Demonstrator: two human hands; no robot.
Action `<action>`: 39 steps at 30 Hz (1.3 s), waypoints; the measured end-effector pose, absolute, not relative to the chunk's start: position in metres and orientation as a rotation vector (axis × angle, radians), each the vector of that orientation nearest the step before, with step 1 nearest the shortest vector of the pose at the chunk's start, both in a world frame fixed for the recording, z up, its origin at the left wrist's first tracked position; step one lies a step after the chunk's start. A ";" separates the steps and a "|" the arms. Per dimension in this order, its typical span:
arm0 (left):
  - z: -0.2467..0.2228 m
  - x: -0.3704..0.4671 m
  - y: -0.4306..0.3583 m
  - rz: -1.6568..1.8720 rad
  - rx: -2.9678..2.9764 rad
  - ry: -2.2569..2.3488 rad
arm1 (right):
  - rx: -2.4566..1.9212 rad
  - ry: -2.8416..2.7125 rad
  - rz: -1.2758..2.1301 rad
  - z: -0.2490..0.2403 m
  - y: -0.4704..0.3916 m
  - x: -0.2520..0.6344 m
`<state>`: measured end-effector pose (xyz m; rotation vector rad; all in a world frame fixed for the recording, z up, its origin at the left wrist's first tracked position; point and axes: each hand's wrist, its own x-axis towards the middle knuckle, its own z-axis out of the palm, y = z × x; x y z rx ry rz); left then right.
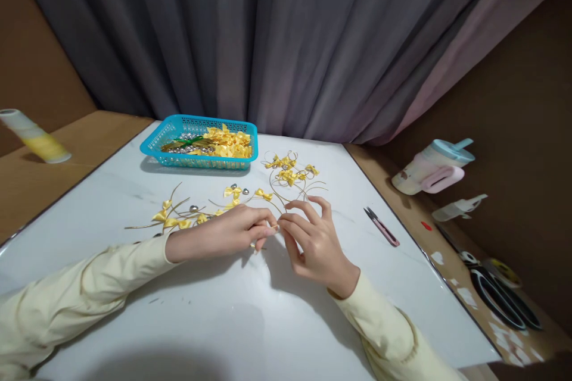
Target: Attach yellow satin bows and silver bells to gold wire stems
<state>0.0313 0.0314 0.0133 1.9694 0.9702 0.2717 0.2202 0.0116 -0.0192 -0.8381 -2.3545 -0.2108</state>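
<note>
Over the middle of the white table (214,321), my left hand (243,229) pinches a thin gold cord whose short end shows below its fingers. My right hand (313,241) meets it at the fingertips, thumb and index finger together near the cord, the other fingers raised. Yellow satin bows (176,223) with gold cords and silver gems (193,208) lie left of and behind my left hand. Beyond my right hand is a cluster of yellow bows on looped cord (290,176).
A blue basket (201,161) of yellow bows and silver gems stands at the back. Small snips (382,227) lie on the right. Past the edge are a lidded cup (424,169), a small bottle (458,208) and large scissors (496,297). A thread cone (38,140) stands left.
</note>
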 end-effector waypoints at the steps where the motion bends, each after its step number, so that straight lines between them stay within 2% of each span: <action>1: 0.013 0.031 0.031 0.277 1.968 0.963 | -0.835 -2.355 -0.216 -0.019 0.012 0.220; 16: 0.008 0.033 0.035 0.348 1.859 1.022 | -0.896 -2.428 -0.213 -0.019 0.014 0.219; 19: 0.007 0.033 0.037 0.314 1.771 1.044 | -1.239 -2.551 -0.277 -0.008 0.021 0.234; 21: 0.007 0.032 0.038 0.313 1.712 1.054 | -1.787 -2.572 -0.368 0.002 0.028 0.258; 26: 0.013 0.038 0.036 0.319 1.604 1.048 | -2.451 -2.262 -0.443 0.008 0.038 0.341; 34: 0.016 0.054 0.037 0.260 1.632 1.053 | -2.537 -2.228 -0.318 -0.031 0.035 0.364; 39: 0.014 0.058 0.037 0.295 1.654 0.993 | -2.491 -2.075 -0.266 -0.033 0.039 0.378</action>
